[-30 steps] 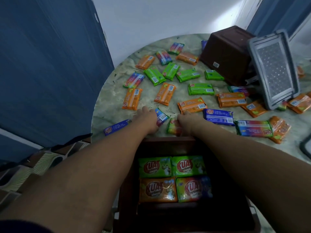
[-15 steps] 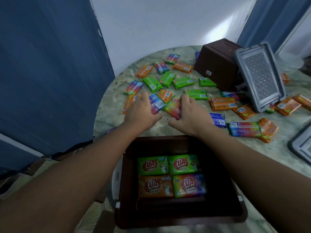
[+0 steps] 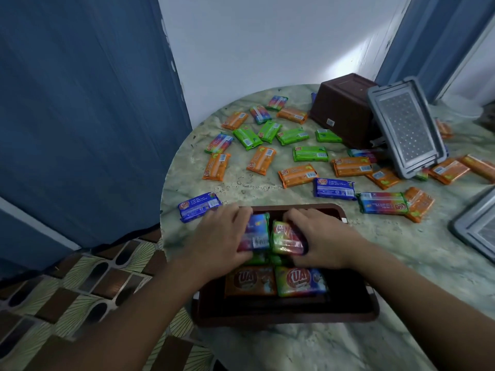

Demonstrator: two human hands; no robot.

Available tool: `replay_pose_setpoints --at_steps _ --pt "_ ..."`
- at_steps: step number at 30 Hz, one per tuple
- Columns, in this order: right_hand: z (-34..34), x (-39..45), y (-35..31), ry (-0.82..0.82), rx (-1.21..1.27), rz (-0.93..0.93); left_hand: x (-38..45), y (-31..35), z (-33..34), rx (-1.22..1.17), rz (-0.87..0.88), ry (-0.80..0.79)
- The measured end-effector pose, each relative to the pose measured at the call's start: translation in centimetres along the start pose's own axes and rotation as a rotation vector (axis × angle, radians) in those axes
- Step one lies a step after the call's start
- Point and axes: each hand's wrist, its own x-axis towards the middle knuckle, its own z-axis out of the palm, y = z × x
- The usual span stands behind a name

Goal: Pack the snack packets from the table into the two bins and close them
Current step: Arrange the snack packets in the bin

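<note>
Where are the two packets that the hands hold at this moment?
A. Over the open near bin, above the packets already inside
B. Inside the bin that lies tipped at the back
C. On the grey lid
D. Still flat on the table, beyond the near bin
A: the left hand grips a blue packet and the right hand a green-red packet over the open near bin, above the packets in it.

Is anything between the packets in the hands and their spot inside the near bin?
Nothing visible. The left hand and right hand hold their packets inside the open brown bin, just over the green packets already packed.
</note>
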Motion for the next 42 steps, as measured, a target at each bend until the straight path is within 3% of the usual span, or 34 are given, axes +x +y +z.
replay_pose_setpoints --at_steps 4,7,16,21,25,31,36,42 --pt "1.0 0.4 0.4 -0.054 -0.14 0.033 0.1 0.1 1.3 0.054 0.055 -0.182" --pt "1.4 0.6 0.7 -0.053 -0.153 0.034 0.7 -0.1 1.6 0.052 0.049 -0.223" --pt "1.7 0.4 0.6 -0.104 -0.209 0.031 0.3 0.3 1.9 0.138 0.025 -0.251" --pt "1.6 0.5 0.6 -0.103 -0.215 0.033 0.8 0.1 2.0 0.038 -0.039 -0.232" --pt "1.7 0.4 0.5 -0.095 -0.21 0.023 1.0 0.0 2.4 0.126 -0.011 -0.274" --pt "1.7 0.4 0.6 -0.096 -0.212 0.011 0.8 -0.5 2.9 0.085 0.021 -0.214" --pt "1.8 0.5 0.6 -0.108 -0.216 0.003 0.8 -0.6 3.1 0.266 0.08 -0.294" --pt "1.7 0.4 0.5 -0.123 -0.196 0.034 0.6 -0.4 3.2 0.291 0.098 -0.323"
